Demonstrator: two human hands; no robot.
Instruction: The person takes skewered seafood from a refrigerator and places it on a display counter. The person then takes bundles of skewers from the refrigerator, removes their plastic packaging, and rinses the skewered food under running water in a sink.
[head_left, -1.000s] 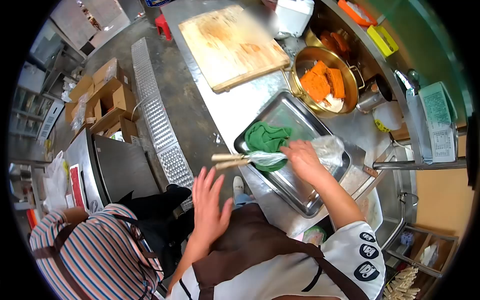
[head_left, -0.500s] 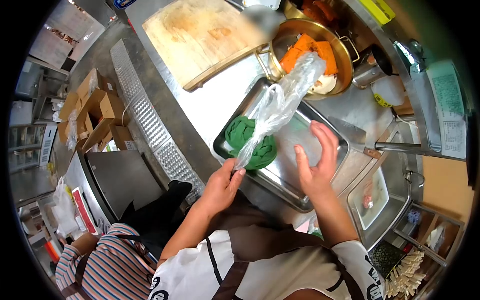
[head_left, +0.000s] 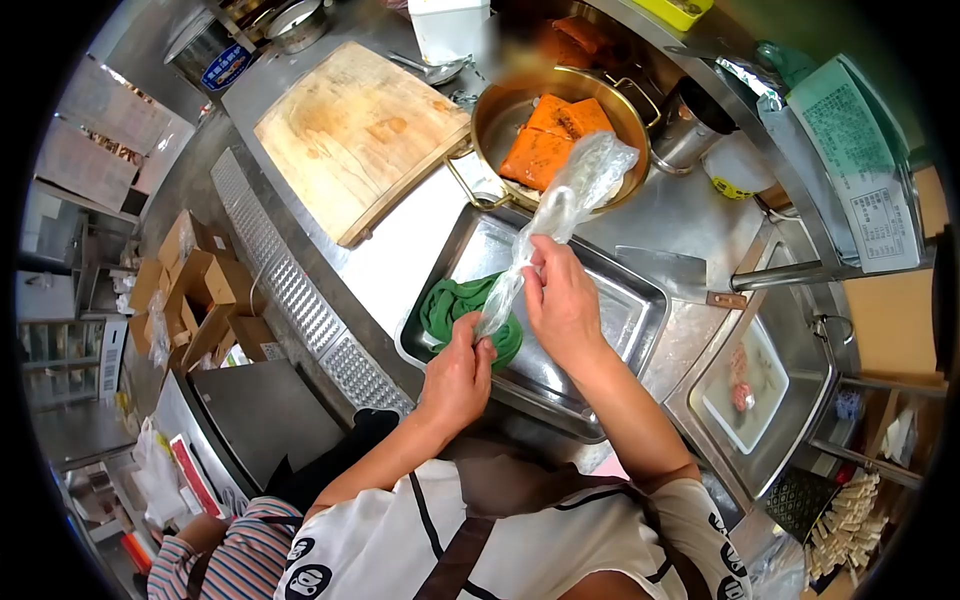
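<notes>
My left hand (head_left: 457, 378) is closed around the gathered lower end of a clear plastic bag (head_left: 590, 180). Higher up, the fingers of my right hand (head_left: 564, 310) pinch the same twisted bag. Its loose end stretches over the edge of a brass-coloured pot (head_left: 484, 130), in which orange, dark-specked blocks (head_left: 545, 150) lie. Beneath the bag, a bundled green cloth (head_left: 450, 305) rests in a shallow metal tray (head_left: 610, 320), partly covered by my left hand.
A wooden cutting board (head_left: 355, 130) lies left of the pot. Right of the tray is a cleaver (head_left: 665, 268); a sink (head_left: 815, 385) holds a white tray (head_left: 770, 400) with pinkish meat-like pieces. A person in a striped shirt (head_left: 235, 550) is at lower left, near cardboard boxes (head_left: 230, 285).
My right hand, open and apart from the bag before, has moved left and closed on it. My left hand keeps its hold on the lower end. The camera view has shifted.
</notes>
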